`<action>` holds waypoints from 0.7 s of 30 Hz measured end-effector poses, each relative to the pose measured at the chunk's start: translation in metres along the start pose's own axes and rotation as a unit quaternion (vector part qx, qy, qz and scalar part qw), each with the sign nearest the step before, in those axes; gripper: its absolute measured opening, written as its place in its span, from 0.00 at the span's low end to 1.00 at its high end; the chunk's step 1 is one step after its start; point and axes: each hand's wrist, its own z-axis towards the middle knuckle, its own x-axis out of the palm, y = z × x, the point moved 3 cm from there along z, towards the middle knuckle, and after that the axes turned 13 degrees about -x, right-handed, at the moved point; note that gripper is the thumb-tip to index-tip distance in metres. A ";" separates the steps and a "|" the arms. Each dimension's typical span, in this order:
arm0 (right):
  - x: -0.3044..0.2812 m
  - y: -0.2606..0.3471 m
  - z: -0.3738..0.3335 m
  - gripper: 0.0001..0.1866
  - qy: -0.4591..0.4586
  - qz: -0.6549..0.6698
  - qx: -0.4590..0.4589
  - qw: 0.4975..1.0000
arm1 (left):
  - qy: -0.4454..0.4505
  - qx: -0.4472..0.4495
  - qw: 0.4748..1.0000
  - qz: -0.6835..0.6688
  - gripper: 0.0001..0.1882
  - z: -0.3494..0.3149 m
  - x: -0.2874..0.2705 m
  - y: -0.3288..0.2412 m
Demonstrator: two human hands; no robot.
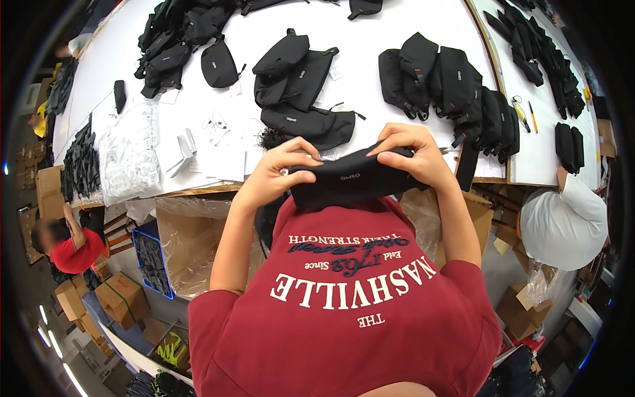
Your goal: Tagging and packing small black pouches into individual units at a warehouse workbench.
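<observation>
Head view: the left hand (281, 169) and right hand (417, 155) stand apart, each pinching the upper edge of a black fabric pouch (357, 182) near one end. It hangs by the near edge of the white worktable (231, 106), against the maroon T-shirt (350, 264). If either pinch loosened, that end would likely sag or drop over the table edge; uneven pulling might crease the cloth. Its long axis runs left to right, right end slightly higher, pale-printed face toward the camera.
</observation>
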 end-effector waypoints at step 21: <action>-0.046 -0.150 -0.057 0.22 -0.308 -0.179 0.189 0.915 | -0.305 -0.333 0.827 0.335 0.18 -0.064 -0.017 0.172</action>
